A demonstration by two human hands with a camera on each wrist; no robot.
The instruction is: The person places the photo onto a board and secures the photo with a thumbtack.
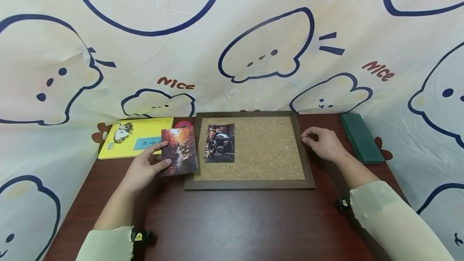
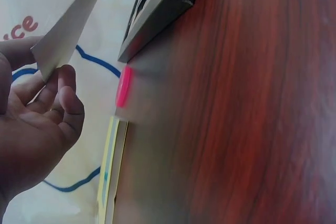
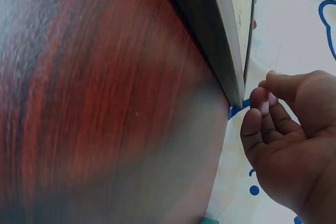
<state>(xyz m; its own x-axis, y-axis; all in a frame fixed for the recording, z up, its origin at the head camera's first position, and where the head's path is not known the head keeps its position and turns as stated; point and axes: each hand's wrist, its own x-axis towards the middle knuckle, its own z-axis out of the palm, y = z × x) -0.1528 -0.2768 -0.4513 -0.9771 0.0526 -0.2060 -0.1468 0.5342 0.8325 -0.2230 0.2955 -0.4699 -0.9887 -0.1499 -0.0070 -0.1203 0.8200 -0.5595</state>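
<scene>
Across a dark red-brown wooden tabletop [image 1: 224,224], two bare hands work at either side of a framed cork board [image 1: 268,148], which lies at the far middle, its longer sides running left to right.

At its left, the left hand [image 1: 143,168] grips an autumn-coloured picture [image 1: 179,151] by its left edge, the thumb on the front. The picture is tilted and raised off the tabletop, its long axis running roughly near to far. From the left fingers it extends to the right, towards the board, and from the head camera its right edge just overlaps the left side of the frame.

On the left part of the cork lies a motorcycle picture [image 1: 220,143], also longer from near to far. It sits just right of the raised picture, between that and the wider right part of the cork.

At the board's right edge, just beside the frame, is the right hand [image 1: 324,144]. Its fingers are curled in, thumb drawn to the fingertips; nothing can be made out between them. The left hand is much nearer to both pictures.

Far left are a yellow book [image 1: 141,130] and a pink round object [image 2: 123,86]; far right, a green case [image 1: 362,138].
</scene>
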